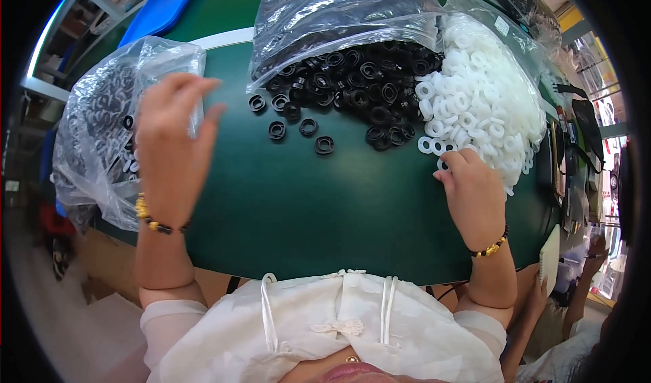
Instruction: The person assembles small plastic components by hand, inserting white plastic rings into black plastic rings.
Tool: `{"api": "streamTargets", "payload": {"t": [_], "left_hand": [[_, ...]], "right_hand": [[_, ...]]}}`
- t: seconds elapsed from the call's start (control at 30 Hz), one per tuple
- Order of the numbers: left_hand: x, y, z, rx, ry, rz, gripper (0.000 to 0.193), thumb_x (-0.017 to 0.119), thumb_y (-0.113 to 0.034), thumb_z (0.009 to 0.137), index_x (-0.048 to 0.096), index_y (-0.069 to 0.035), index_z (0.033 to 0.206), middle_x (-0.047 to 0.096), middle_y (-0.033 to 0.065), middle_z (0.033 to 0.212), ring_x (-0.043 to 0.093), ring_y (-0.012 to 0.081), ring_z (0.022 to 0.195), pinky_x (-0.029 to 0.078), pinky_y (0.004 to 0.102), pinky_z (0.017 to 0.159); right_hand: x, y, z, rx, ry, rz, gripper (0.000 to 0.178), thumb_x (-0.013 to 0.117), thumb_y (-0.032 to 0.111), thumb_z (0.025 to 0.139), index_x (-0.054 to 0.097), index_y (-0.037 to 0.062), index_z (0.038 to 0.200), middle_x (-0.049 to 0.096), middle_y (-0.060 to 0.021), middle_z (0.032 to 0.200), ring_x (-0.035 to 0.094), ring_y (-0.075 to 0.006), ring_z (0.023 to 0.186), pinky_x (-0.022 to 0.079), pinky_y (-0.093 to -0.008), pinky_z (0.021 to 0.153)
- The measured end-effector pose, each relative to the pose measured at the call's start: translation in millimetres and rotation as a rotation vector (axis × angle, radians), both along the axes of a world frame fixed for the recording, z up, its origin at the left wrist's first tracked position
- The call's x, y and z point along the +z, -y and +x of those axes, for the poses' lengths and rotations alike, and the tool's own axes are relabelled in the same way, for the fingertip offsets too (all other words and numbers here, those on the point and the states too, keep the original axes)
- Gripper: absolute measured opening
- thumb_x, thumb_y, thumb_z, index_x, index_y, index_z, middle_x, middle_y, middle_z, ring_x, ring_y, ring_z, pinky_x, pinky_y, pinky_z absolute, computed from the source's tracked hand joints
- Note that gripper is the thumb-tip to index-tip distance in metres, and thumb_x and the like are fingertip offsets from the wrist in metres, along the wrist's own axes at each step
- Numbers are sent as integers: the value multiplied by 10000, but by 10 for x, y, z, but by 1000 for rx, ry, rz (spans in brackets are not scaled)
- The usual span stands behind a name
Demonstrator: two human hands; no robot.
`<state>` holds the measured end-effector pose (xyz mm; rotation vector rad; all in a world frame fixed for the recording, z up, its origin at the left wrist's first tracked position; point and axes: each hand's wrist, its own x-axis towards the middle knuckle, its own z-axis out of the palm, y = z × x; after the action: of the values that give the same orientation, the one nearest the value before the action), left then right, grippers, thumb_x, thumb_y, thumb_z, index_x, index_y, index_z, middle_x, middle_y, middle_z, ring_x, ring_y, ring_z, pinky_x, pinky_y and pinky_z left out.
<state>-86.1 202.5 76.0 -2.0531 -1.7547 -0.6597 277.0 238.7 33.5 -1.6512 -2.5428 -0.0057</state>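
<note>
My left hand (171,128) is raised over the right part of a clear plastic bag (98,132) that holds many small dark and grey pieces. Its thumb stands apart from its fingers, and nothing shows between them. At the near edge of a big heap of white plastic rings (475,101), my right hand (475,196) pinches a white ring (442,166) between thumb and fingertips, partly hidden by them. Left of the white heap lies a pile of black plastic rings (366,88), spilling from a large clear bag (346,13). Several loose black rings (324,145) lie in front of it.
All of this rests on a green tabletop (319,213). A blue tray (163,10) lies at the back left. Another clear bag (502,23) lies behind the white rings. At the right, a person's hand (597,255) shows beside a notebook (549,261).
</note>
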Motion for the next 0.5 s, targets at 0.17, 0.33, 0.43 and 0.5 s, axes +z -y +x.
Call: {"api": "streamTargets", "payload": {"t": [0.17, 0.33, 0.43, 0.5], "left_hand": [[-611, 4, 587, -478, 153, -232, 425, 706, 38, 778, 667, -49, 1193, 660, 114, 1125, 639, 271, 929, 552, 350, 804], [-824, -100, 615, -531, 102, -199, 433, 739, 20, 761, 671, -36, 1186, 661, 113, 1137, 641, 261, 932, 552, 342, 788], [-724, -40, 671, -566, 334, -321, 414, 730, 47, 795, 670, -23, 1199, 659, 111, 1136, 655, 218, 942, 567, 311, 767], [-662, 35, 720, -556, 548, -427, 400, 719, 65, 820, 668, -16, 1209, 657, 106, 1135, 663, 187, 954, 579, 290, 767]], "right_hand": [[-70, 1, -2, 97, -121, 56, 93, 633, 59, 888, 665, 36, 972, 610, -135, 921, 632, -342, 800, 514, -415, 677], [35, -48, -56, 224, -467, -263, 244, 635, -4, 889, 661, 26, 1130, 616, -118, 996, 666, -250, 859, 529, -325, 732], [-51, -75, -129, 299, -891, -680, 317, 621, -21, 928, 639, 18, 1242, 603, -89, 1066, 674, -181, 962, 533, -269, 832], [-105, -88, -186, 321, -1196, -1015, 333, 571, 4, 990, 602, 5, 1322, 582, -68, 1171, 649, -170, 1091, 515, -267, 965]]}}
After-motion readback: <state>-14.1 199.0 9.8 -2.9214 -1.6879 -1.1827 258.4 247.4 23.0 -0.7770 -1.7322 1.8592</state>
